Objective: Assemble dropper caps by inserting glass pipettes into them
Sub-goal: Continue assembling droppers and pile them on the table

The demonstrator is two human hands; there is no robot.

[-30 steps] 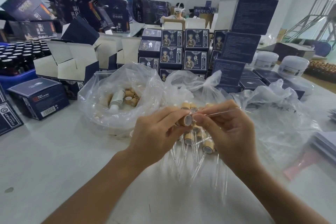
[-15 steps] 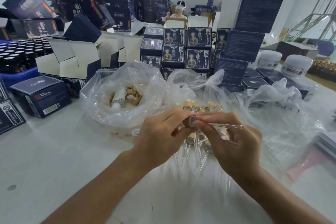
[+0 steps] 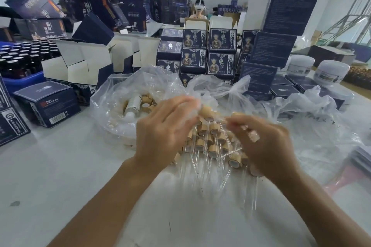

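1. My left hand hovers over the white table with its back to the camera; the fingertips are blurred beside a tan dropper cap, and I cannot tell whether they pinch it.
2. My right hand is just to the right of it, well blurred, fingers curled inward. A small pale piece shows at its fingers, but I cannot tell what it is or whether it is gripped.
3. Between and below the two hands lies a heap of assembled dropper caps, tan collars uppermost and clear glass pipettes fanning down toward me across the table.
4. Behind my left hand sits an open clear plastic bag with loose caps and a small white bottle lying inside.
5. A second crumpled plastic bag spreads out to the right of my right hand.
6. Stacked dark blue printed cartons stand behind the bags, with open white-lined boxes to the left.
7. Dark bottles fill a blue tray at far left; white jars sit at far right.
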